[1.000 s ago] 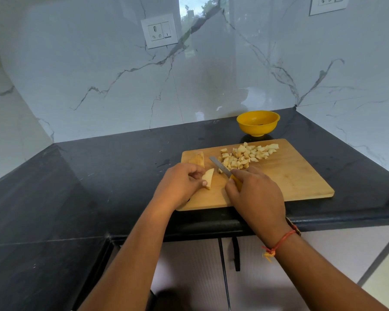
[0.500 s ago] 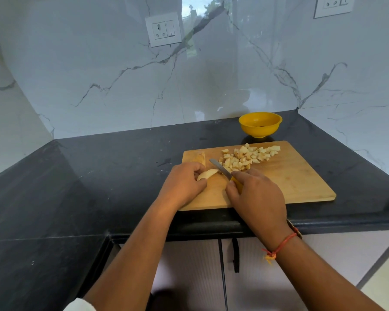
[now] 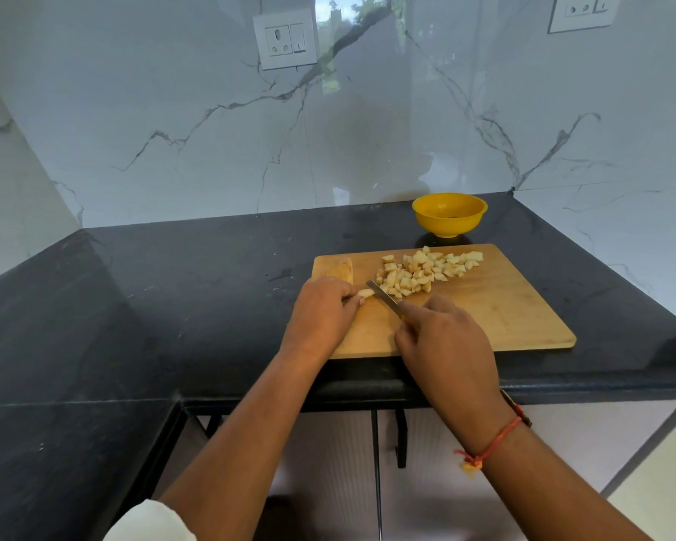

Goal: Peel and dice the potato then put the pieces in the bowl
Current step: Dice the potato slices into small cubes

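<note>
On the wooden cutting board (image 3: pixel 516 306) my left hand (image 3: pixel 322 314) holds down a pale potato wedge (image 3: pixel 365 293), most of it hidden under the fingers. My right hand (image 3: pixel 443 345) grips a small knife (image 3: pixel 383 296) with a yellow handle; the blade lies against the wedge's right end. A heap of diced potato (image 3: pixel 426 273) sits on the board behind the knife. Another potato piece (image 3: pixel 342 269) lies at the board's far left corner. The yellow bowl (image 3: pixel 449 214) stands behind the board; I see no potato in it.
The board lies on a black L-shaped countertop (image 3: pixel 172 298) near its front edge. Marble walls close in at the back and right, with sockets (image 3: pixel 285 40) on them. Cabinet doors with a black handle (image 3: pixel 401 439) are below the counter.
My left hand laid the wedge flat and slid it further back under the fingers. The knife blade moved up against the wedge's end.
</note>
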`<state>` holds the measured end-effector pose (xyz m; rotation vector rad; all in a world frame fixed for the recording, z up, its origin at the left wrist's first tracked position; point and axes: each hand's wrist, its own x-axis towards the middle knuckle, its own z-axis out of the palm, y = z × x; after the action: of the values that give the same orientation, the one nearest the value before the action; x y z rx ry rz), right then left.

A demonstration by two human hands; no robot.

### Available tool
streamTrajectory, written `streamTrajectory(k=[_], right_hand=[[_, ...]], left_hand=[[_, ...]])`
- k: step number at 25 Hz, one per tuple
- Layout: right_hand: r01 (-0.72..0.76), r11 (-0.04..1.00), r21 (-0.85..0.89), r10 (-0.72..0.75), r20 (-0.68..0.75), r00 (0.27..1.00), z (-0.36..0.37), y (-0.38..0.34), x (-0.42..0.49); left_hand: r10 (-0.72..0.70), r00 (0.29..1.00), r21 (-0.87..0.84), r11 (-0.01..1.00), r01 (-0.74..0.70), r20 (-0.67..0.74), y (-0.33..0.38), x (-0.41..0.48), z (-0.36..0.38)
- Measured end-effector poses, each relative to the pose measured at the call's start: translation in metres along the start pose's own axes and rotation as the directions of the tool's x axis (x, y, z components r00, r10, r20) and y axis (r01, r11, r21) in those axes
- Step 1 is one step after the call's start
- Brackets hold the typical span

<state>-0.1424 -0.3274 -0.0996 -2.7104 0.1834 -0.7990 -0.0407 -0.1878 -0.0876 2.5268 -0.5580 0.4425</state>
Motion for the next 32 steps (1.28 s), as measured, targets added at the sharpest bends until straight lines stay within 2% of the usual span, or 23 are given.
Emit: streamTrajectory(k=[10,19,23,27,32], right_hand=[[0.056,0.996,-0.062,-0.049,0.110,0.993,-0.004,-0.010,0.007],[0.196,0.966,-0.167,-0.157,0.224,0.962,-0.012,-0.009,0.009],[0.180,0.958,-0.221,-0.145,0.168,0.975,-0.020,0.005,0.007],[0.082,0.985,-0.153,-0.072,0.067,0.995,-0.021,0.003,0.009],[0.052,0.993,-0.102,-0.044,0.078,0.996,-0.021,-0.006,0.007]], left_hand=[[0.011,1.000,-0.009,1.000,-0.011,-0.028,-0.003,0.001,0.005],[0.009,0.999,-0.040,0.999,-0.011,-0.048,-0.006,0.000,0.006],[-0.020,0.999,-0.046,0.999,0.019,-0.039,-0.007,-0.001,0.004],[-0.052,0.999,-0.077,0.996,0.051,-0.014,-0.005,-0.003,0.002],[-0.071,0.997,-0.109,0.992,0.070,-0.005,-0.006,-0.005,0.001]])
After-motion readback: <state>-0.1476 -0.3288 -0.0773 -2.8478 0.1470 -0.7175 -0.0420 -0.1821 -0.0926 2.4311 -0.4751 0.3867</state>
